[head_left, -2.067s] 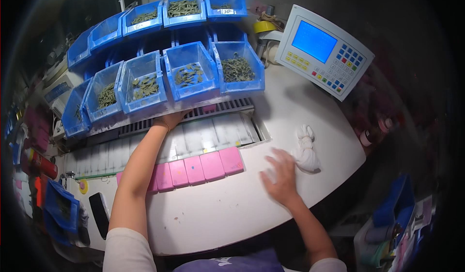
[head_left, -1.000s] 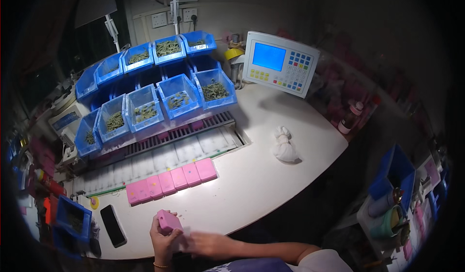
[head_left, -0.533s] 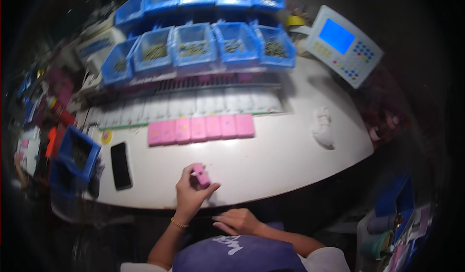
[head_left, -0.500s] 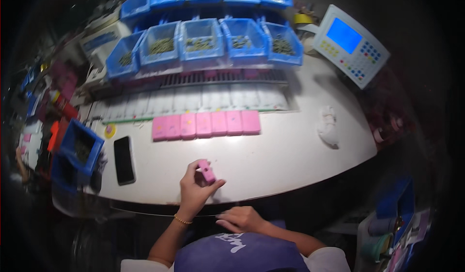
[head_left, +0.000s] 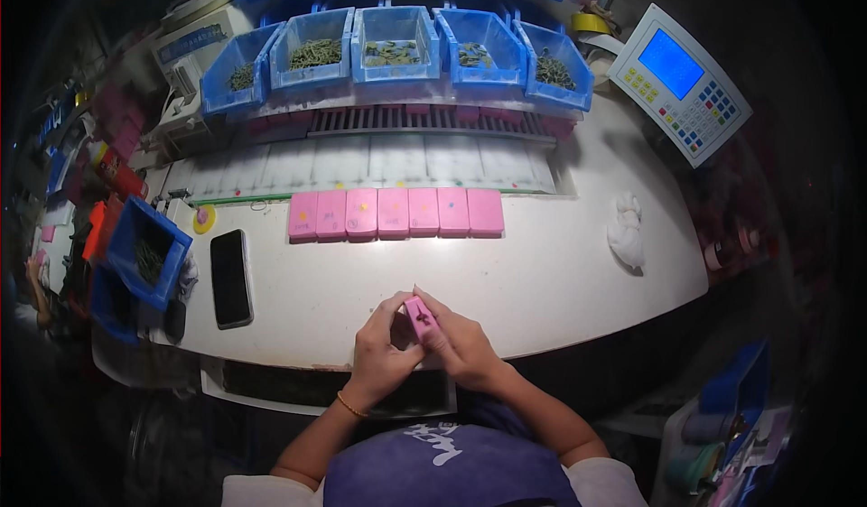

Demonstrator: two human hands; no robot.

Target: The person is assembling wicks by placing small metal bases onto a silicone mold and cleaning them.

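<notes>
Between my two hands, just above the table's near edge, is a small pink block (head_left: 418,315), tilted up. A dark, cross-like mark or opening shows on the face turned toward me. My left hand (head_left: 383,349) curves round its left side, thumb at the lower end, a bead bracelet on the wrist. My right hand (head_left: 464,343) closes on its right side, with fingers along the upper edge. Farther off, a row of several similar pink blocks (head_left: 393,213) stands side by side, small coloured dots on their tops.
Blue bins (head_left: 396,53) with small greenish pieces stand at the back. A phone (head_left: 231,279) and a tilted blue bin (head_left: 148,252) are at left. At right are a crumpled white item (head_left: 626,233) and a keypad device with a blue screen (head_left: 679,81). An open drawer (head_left: 271,402) juts out below the table.
My right hand has come up from near my body and taken hold of the pink block alongside my left hand. My left hand has shifted slightly right; the drawer is now in plainer view.
</notes>
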